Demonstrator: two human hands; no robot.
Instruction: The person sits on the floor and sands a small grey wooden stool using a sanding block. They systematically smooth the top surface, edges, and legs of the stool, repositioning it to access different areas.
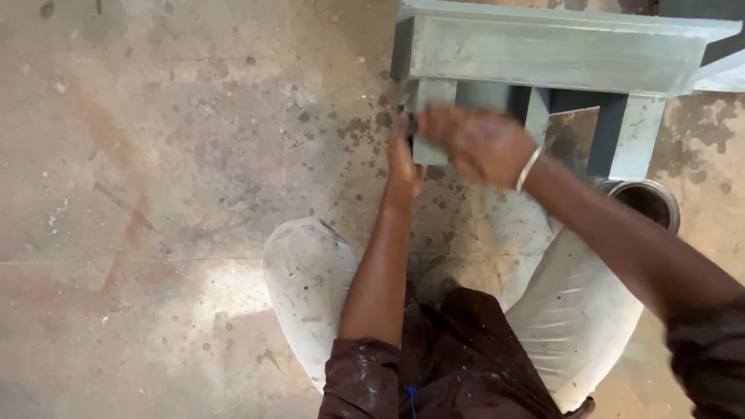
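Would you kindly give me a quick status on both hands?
Left hand against grey metal frame leg. Right hand blurred, over the same leg; grip unclear. Tin can beside the frame.

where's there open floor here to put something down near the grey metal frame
Open concrete floor stretches left of the grey metal frame and the left knee. Crowded: both hands, left hand and right hand, at the frame's leg, with a tin can at right.

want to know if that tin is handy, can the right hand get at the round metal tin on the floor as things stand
Probably yes: the round metal tin stands on the concrete floor just beside the right forearm, its open top unblocked, though the right hand is now on the grey painted metal frame.
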